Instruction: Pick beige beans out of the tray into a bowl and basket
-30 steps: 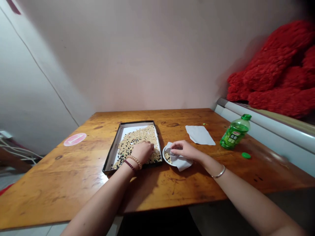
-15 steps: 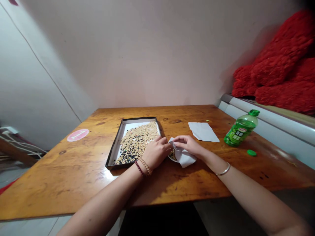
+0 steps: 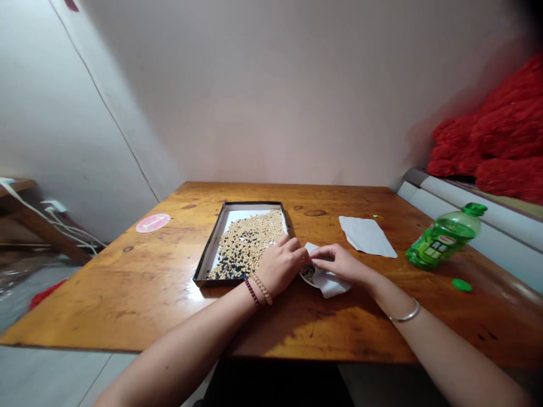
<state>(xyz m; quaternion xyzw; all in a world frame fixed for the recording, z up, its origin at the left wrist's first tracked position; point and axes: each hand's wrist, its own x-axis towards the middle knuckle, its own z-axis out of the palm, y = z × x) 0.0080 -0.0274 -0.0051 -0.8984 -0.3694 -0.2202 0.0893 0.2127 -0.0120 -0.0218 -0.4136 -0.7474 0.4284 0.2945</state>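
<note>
Together at the bowl [image 3: 305, 277], left hand [image 3: 282, 265] rests half-curled on its rim, right hand [image 3: 341, 263] pinches its paper [image 3: 331, 284].

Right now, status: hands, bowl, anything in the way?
Left hand curled at small bowl beside bean tray. Right hand pinches paper in bowl. Bottle, loose sheet stand apart.

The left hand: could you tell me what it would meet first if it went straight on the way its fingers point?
Most likely the small bowl lined with white paper, right at the left hand's fingertips; the right hand lies just beyond. Depth is unclear.
</note>
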